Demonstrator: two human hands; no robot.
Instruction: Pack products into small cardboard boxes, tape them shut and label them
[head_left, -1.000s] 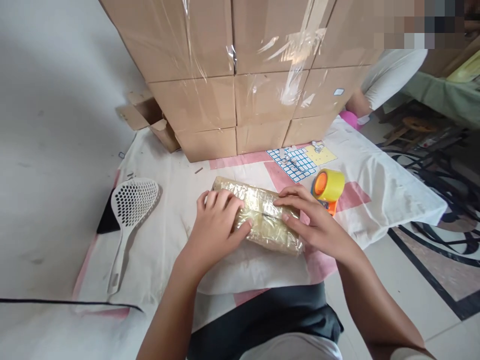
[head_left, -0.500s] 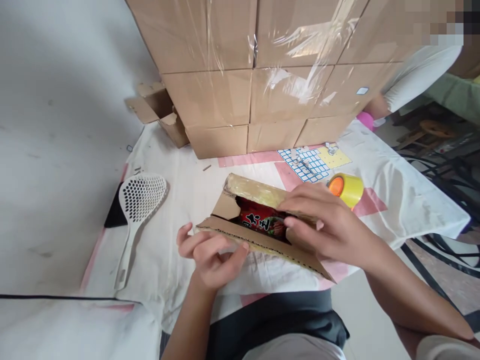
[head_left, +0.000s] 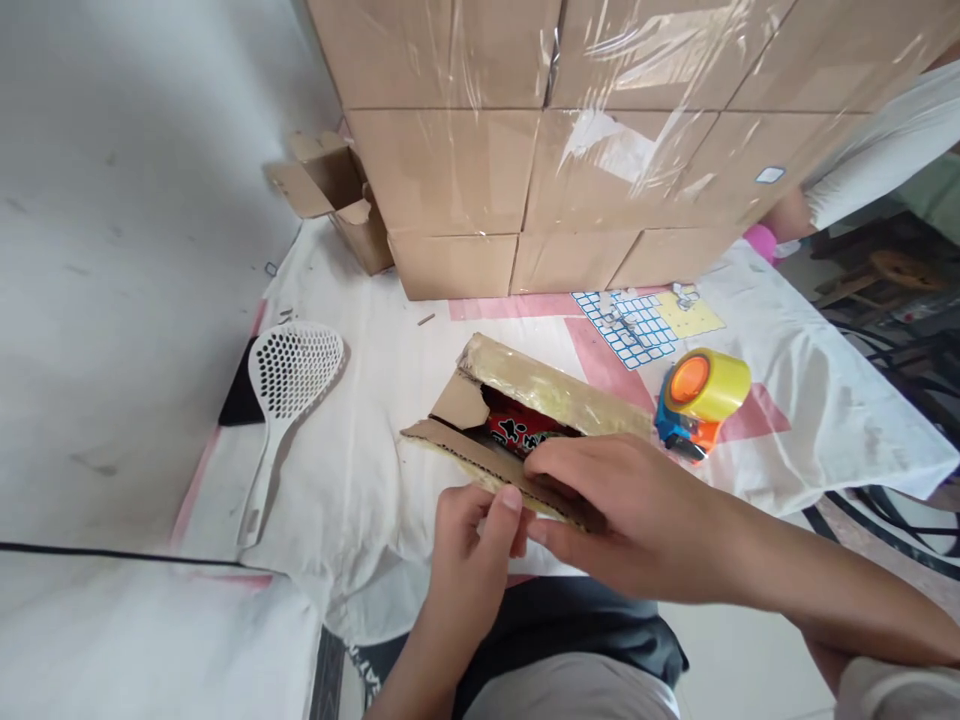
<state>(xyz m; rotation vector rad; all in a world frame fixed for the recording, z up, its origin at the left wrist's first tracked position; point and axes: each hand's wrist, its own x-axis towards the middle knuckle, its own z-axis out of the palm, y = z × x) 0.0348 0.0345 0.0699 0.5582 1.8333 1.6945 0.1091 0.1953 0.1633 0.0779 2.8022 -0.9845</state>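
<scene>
A long flat cardboard box [head_left: 555, 392] wrapped in clear tape lies on the white cloth [head_left: 375, 430], its near flap [head_left: 465, 455] folded open. A red packet [head_left: 525, 430] shows inside. My left hand [head_left: 472, 530] pinches the edge of the near flap with thumb and fingers. My right hand [head_left: 622, 505] lies over the flap's right part and grips it, fingertips next to my left thumb. A tape dispenser [head_left: 697, 398] with a yellow roll stands just right of the box.
A stack of taped cardboard cartons [head_left: 570, 140] rises behind the box, with a small open carton [head_left: 330, 195] at its left. A white slotted ladle [head_left: 281, 390] lies at left. Another person's white-clothed leg [head_left: 870, 170] is at the far right.
The box went from closed under both palms to open, showing the red packet. Both hands have moved down to the near flap's edge. The camera has shifted left.
</scene>
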